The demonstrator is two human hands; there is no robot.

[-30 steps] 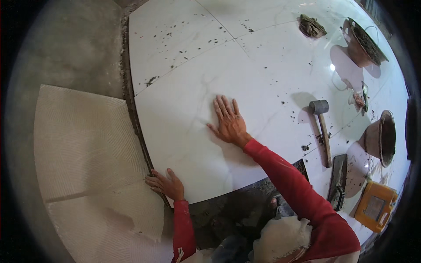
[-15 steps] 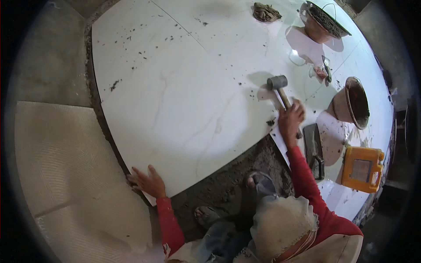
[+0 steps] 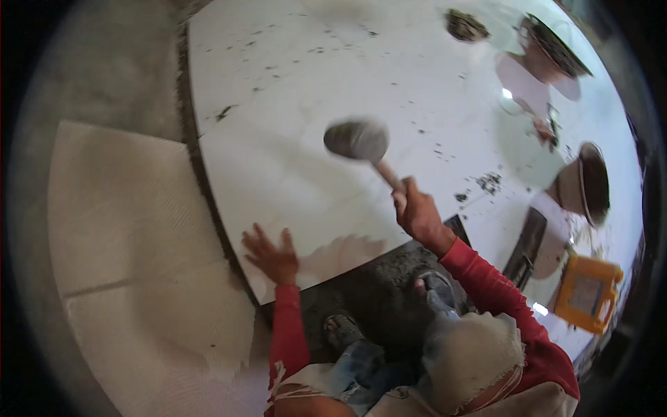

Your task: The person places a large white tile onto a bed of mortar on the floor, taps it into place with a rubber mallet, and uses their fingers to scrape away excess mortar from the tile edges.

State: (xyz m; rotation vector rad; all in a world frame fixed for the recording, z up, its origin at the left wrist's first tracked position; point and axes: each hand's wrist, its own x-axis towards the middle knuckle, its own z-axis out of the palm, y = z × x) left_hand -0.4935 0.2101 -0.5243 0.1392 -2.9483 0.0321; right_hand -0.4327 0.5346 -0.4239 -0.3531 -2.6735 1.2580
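Note:
A rubber mallet [image 3: 358, 140] with a dark head and wooden handle is raised over the large white tile [image 3: 333, 208]. My right hand [image 3: 420, 214] is wrapped round its handle, and the head is smeared by motion. My left hand [image 3: 272, 256] lies near the tile's near left corner, fingers spread and holding nothing. Dark mortar [image 3: 375, 285] shows along the tile's near edge, where my sandalled feet stand. Beside my right forearm a flat trowel [image 3: 526, 247] rests on the white floor.
On the right stand a yellow jerrycan [image 3: 589, 293], a bucket [image 3: 573, 187] and, farther off, a second bucket [image 3: 549, 55] filled with dark stuff. A crumpled cloth [image 3: 467, 26] lies at the back, a small tool [image 3: 549, 128] nearer. Beige tiles [image 3: 146, 229] with ridged surfaces lie at left.
My right hand has lifted the mallet off the tile and swung it leftward. My left hand has moved off the tile's left edge onto its surface. The view has shifted somewhat.

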